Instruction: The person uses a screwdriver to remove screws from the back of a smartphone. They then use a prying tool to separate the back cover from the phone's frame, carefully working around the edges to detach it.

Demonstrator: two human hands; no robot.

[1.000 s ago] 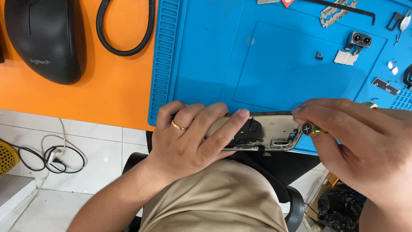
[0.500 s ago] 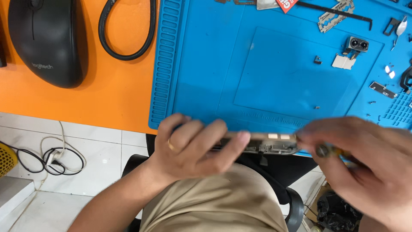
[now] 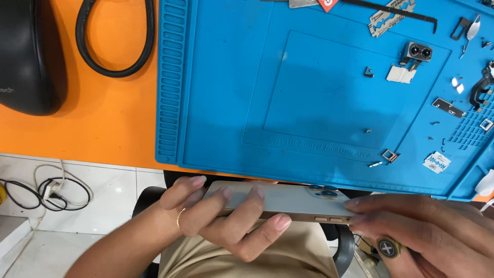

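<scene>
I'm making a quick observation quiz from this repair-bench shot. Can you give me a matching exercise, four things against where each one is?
Things:
1. phone
2. screwdriver
3. camera part
4. black cable loop

Places:
A. on the orange desk, left of the blue mat
B. held flat between both hands, below the mat's near edge
C. in the right hand, cross-marked cap showing
D. on the blue mat, upper right

Pairs: 1-B, 2-C, 3-D, 4-A. The left hand grips the phone's left end.
</scene>
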